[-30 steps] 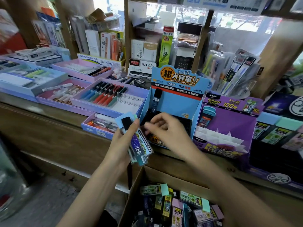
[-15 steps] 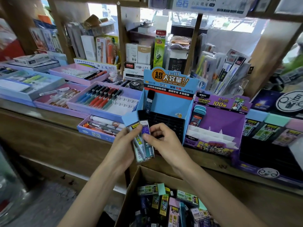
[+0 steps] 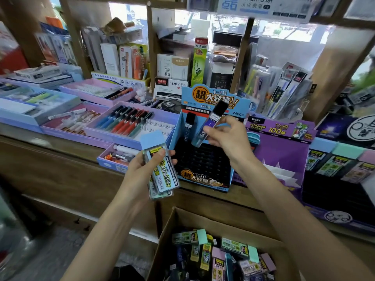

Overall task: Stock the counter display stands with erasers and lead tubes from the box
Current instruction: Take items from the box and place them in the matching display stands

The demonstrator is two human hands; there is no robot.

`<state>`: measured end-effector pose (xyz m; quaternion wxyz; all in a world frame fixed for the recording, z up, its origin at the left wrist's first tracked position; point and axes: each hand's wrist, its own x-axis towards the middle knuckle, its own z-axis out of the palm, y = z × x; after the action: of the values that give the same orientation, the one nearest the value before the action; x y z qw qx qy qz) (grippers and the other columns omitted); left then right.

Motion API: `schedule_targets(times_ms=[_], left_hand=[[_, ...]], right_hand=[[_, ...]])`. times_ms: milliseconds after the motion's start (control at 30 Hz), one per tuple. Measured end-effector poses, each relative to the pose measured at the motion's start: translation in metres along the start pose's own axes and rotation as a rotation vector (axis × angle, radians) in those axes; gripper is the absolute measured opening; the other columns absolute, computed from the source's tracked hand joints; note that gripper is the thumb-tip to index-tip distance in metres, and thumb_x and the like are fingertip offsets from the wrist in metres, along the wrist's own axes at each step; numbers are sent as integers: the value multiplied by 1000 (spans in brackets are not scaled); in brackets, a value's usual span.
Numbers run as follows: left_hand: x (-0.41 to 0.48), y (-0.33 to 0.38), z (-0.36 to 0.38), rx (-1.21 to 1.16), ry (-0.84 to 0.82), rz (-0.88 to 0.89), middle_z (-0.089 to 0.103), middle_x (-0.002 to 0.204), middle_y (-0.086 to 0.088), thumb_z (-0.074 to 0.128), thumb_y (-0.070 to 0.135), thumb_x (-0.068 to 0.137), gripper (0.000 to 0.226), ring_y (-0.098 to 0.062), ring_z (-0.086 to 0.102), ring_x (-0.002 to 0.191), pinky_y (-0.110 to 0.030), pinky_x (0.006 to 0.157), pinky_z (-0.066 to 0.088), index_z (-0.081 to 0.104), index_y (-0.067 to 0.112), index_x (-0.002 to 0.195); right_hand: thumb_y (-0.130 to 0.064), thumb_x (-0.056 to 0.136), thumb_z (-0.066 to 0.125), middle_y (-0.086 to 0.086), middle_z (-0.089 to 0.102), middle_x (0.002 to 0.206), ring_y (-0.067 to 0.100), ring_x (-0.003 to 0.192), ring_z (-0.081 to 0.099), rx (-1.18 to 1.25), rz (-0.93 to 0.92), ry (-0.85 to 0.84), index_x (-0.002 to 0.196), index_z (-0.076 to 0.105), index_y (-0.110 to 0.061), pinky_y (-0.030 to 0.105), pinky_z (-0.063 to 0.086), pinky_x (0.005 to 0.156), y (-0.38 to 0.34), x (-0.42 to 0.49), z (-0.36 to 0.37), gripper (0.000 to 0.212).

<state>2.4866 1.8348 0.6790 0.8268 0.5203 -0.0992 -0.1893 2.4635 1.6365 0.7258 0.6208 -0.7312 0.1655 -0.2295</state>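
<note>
Blue cardboard display stand [image 3: 211, 142] on the wooden counter [image 3: 50, 151], one lead tube [image 3: 189, 126] standing upright in its back left slot. Head view: the right hand [image 3: 225, 136] pinches a second, black-capped tube [image 3: 211, 122] between thumb and fingers, tilted, above the stand's dark slotted tray. The left hand [image 3: 146, 171] grips a small stack of packs [image 3: 160, 171] — fingers wrapped round them, thumb on top. Below the counter, an open cardboard box [image 3: 166, 240] holds mixed packs. A purple stand [image 3: 284, 151] sits just beside the blue one.
</note>
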Motion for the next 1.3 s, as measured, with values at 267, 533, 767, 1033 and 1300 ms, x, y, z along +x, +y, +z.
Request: schedule_targets(times_ms=[267,533,767,1033,1300], left_hand=[[3,-7,-17,35,51,-34,74,95,-8,67,27,75,27,-19,72,81,-31,56,56,68,14,98],[6,-10,-21,22,66,-54,75,90,-7,70,27,69,33,-17,72,77,-28,54,55,69,13,99],[5,-10,-21,36,60,-60,75,86,-4,69,27,71,34,-13,70,69,-25,52,53,68,10,100],[1,-10,-15,88,38,-78,75,90,-4,71,33,69,35,-13,70,71,-27,54,54,69,13,99],[-6,-18,11,168,-48,-143,73,81,-6,71,34,67,36,-17,69,67,-28,54,55,68,13,96]], right_hand=[[-12,85,67,12,67,81,21,72,62,-342,-133,122,85,55,-10,35,53,69,27,45,25,12],[-10,82,70,6,66,77,18,75,64,-395,-158,90,92,66,-5,27,51,70,48,51,42,11],[-16,83,71,8,64,74,24,75,64,-562,-122,128,84,67,-3,26,44,65,60,52,44,14],[-33,92,58,14,64,79,34,81,61,-1023,-230,50,82,65,-1,31,40,60,40,35,37,34],[-28,88,62,-2,67,75,8,67,63,-116,-1,-344,87,67,-17,19,50,57,6,-40,15,12]])
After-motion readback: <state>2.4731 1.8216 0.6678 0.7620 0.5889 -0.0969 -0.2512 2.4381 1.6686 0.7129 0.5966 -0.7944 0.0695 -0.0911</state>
